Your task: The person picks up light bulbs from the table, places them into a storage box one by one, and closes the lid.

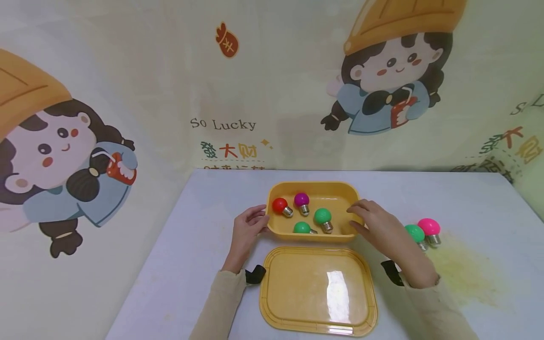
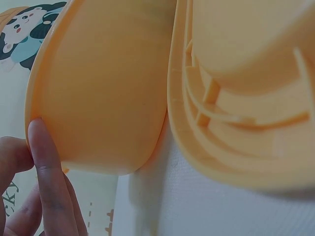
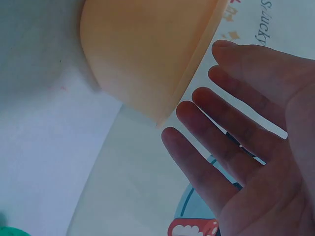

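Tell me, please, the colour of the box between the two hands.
The box is plain yellow-orange; it shows best in the head view.

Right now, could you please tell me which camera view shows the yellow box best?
The head view, because it shows the yellow box from above, with four bulbs inside. Both wrist views show only its outside, cut off by the picture's top edge.
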The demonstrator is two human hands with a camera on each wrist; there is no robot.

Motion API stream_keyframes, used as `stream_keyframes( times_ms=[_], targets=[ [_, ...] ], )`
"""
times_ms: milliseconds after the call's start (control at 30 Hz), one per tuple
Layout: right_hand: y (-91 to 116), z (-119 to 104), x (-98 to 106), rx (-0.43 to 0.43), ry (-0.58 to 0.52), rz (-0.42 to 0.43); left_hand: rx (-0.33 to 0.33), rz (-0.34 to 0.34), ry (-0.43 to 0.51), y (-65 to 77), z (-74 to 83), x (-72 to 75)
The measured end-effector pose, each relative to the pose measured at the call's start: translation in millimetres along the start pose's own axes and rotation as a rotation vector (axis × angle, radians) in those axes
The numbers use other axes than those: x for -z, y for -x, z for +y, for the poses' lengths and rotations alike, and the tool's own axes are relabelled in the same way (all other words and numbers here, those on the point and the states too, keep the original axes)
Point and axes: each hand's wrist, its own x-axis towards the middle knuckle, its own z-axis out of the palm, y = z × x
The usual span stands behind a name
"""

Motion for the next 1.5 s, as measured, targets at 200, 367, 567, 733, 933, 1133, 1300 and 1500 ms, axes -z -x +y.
stream_keyframes(
  times_ms=[200,367,567,733,933,1133,1300,1500],
  targets=[
    [7,5,2,0.004,-0.004,0.023,0.005,0.002,-0.019,0.5,0.0,0.1],
    [14,10,6,-0.004,0.015,0.021,0.005,0.006,-0.010,-0.1,0.1,0.0],
    [23,18,14,-0.046,0.039,0.010,0.010,0.004,-0.016,-1.9,-1.2,-0.1],
    [31,27,17,-0.045,0.043,0.028,0.011,0.008,-0.022,-2.5,-2.2,-0.8],
    [40,35,17,-0.009,0.047,0.090,0.009,0.009,-0.019,-2.0,-2.2,-1.2],
    [45,43,17,-0.010,0.068,0.091,0.007,0.016,-0.016,-3.6,-3.3,0.2],
    [52,49,17,0.014,0.077,0.114,0.007,0.024,-0.008,-12.4,-17.8,3.4],
    [58,54,17,0.011,0.069,0.116,-0.003,0.034,-0.011,-15.2,-25.9,3.8]
  ],
)
